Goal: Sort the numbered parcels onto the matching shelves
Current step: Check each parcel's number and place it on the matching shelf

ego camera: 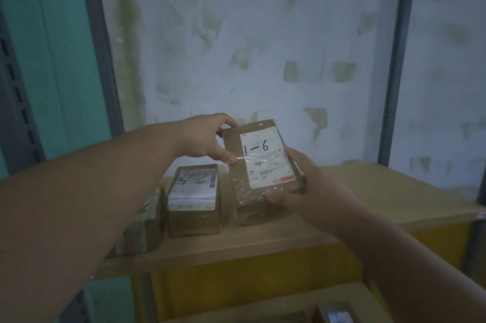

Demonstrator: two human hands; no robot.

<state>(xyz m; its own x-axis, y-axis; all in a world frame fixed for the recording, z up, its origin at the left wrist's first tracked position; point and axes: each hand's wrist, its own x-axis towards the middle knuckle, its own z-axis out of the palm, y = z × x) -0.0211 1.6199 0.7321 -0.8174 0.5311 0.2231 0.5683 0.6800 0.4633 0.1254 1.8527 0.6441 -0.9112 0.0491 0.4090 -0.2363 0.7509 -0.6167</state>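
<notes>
A brown cardboard parcel (263, 165) with a white label marked "1-6" is tilted up above the wooden shelf (368, 199), its lower end near the board. My left hand (207, 138) grips its upper left corner and my right hand (307, 186) holds its lower right edge. To its left a second brown parcel (194, 199) with a label reading "2-6" or similar lies flat on the shelf. A third parcel (147, 225), marked with a "6", sits further left, partly hidden behind my left forearm.
Grey metal uprights (397, 60) frame the shelf bay, with a patchy white wall behind. Below is a yellow panel (236, 283) and a lower shelf holding more parcels (334, 316) at the bottom edge. The right half of the upper shelf is bare wood.
</notes>
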